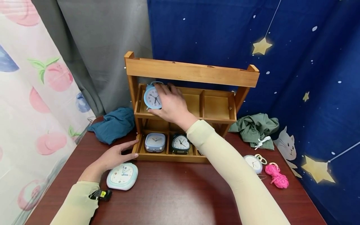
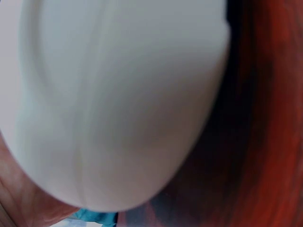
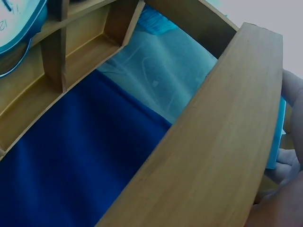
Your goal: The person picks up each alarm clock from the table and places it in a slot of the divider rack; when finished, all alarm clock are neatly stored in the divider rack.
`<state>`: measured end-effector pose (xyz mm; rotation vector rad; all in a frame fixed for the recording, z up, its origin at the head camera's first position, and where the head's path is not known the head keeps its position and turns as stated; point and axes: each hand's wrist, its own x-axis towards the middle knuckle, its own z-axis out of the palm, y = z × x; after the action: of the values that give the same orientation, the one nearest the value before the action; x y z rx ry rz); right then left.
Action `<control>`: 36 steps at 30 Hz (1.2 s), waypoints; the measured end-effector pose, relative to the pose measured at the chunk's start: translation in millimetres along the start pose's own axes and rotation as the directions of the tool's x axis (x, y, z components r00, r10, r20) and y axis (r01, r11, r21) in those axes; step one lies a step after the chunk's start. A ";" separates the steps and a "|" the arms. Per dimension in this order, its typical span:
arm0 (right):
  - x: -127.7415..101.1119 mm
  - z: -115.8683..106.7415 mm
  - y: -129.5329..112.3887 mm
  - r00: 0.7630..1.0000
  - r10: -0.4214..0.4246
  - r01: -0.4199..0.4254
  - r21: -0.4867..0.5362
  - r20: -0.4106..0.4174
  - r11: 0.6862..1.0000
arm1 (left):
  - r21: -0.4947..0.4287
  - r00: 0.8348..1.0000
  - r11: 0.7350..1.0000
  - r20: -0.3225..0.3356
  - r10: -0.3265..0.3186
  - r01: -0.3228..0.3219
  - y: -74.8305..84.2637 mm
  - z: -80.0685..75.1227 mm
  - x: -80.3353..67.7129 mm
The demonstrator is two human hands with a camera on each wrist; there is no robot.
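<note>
My right hand (image 1: 171, 104) holds a light blue round alarm clock (image 1: 152, 97) by its right side, at the left compartment of the shelf's upper tier. In the right wrist view a wooden bar hides most of this clock (image 3: 277, 137). My left hand (image 1: 116, 156) reaches to the lower left corner of the wooden shelf (image 1: 174, 157), fingers extended, fingertips at its end board. Just below that hand, a mint-and-white clock (image 1: 122, 176) lies face up on the table. The lower tier holds a pale blue square clock (image 1: 155, 142) and a black clock (image 1: 180, 143).
Teal cloth (image 1: 115, 125) lies left of the shelf, green cloth (image 1: 254, 128) right of it. On the table's right are a white round clock (image 1: 253, 164), pale rings (image 1: 261, 159) and pink yarn (image 1: 277, 176). Curtains (image 1: 197, 31) hang behind.
</note>
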<state>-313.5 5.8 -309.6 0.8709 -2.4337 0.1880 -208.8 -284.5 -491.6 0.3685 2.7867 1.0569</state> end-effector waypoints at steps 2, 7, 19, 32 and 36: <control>0.5 0.8 0.3 1.000 0.005 -0.005 0.002 0.013 1.000 | 0.001 1.000 1.000 0.002 -0.001 0.001 0.0 -0.3 0.3; -0.7 4.5 1.3 1.000 0.005 -0.005 0.009 0.029 1.000 | 0.000 1.000 1.000 0.002 -0.002 0.002 0.1 -1.3 0.9; -5.8 8.0 -1.6 0.987 0.063 -0.077 0.094 0.146 0.993 | -0.002 1.000 1.000 0.005 -0.004 0.004 0.9 -2.3 0.6; -26.4 3.2 2.4 0.996 0.004 -0.022 0.213 0.085 0.977 | -0.008 1.000 1.000 0.010 -0.012 0.012 -1.8 0.8 0.6; -54.0 -10.2 14.6 1.000 -0.003 -0.002 0.267 0.018 0.964 | -0.014 1.000 1.000 0.004 -0.011 0.011 -1.0 -0.2 0.0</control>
<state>-283.3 49.8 -329.2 0.9920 -2.4611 0.5206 -209.1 -285.4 -492.1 0.3535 2.7728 1.0715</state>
